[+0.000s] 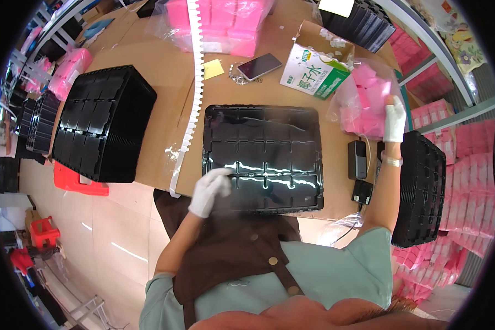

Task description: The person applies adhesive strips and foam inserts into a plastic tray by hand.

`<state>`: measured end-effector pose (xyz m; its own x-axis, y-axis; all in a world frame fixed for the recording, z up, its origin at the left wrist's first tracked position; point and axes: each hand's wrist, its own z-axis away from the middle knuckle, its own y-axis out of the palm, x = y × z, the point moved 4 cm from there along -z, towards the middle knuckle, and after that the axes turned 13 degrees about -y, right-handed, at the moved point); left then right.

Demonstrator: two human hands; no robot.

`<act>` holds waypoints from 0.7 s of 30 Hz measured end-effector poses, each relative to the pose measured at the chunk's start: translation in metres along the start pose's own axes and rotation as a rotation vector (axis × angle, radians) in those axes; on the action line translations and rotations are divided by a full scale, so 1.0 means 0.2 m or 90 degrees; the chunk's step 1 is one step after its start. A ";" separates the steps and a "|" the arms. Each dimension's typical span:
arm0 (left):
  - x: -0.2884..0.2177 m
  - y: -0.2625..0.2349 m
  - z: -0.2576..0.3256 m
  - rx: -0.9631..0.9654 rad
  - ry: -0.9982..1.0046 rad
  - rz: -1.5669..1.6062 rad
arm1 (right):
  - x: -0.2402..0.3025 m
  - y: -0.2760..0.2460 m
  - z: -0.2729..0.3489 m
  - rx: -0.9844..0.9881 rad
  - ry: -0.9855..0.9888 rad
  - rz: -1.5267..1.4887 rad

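A black plastic tray (264, 154) with rows of moulded compartments lies on the table in front of me, its surface shiny as if under clear film. My left hand (209, 192), in a white glove, is over the tray's near left edge, fingers loosely apart and slightly blurred, with nothing seen in them. Out to the right, my gloved right hand (395, 120) is raised beside a clear plastic bag (363, 99) of pink pieces. Its fingers are mostly hidden, and I cannot tell whether it touches the bag.
Tall stacks of black trays stand left (102, 124) and right (421, 190). Beyond the tray are a phone (259, 66), yellow notes (213, 69), an open carton (316, 66) and bagged pink packs (220, 25). A power adapter (357, 159) and a white toothed strip (195, 93) flank the tray.
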<state>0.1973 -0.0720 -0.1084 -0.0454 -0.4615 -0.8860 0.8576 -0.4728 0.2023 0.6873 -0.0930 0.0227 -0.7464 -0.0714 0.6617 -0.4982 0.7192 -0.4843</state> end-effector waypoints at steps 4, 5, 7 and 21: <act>0.01 0.33 -0.15 0.365 -0.117 0.330 | 0.62 0.43 0.39 0.351 -0.180 -0.093; -0.02 0.39 -0.18 0.401 -0.183 0.443 | 0.63 0.55 0.52 0.383 -0.241 -0.160; -0.05 0.40 -0.26 0.338 -0.250 0.463 | 0.63 0.78 0.74 0.500 -0.121 -0.161; 0.10 -0.03 -0.26 -0.116 -0.237 0.136 | -0.10 0.41 1.00 0.319 0.324 -0.066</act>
<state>0.2172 -0.0389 -0.1486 -0.0099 -0.7879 -0.6157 0.9420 -0.2139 0.2586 0.5728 -0.1699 -0.1443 -0.4476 0.2964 0.8437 -0.7886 0.3139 -0.5287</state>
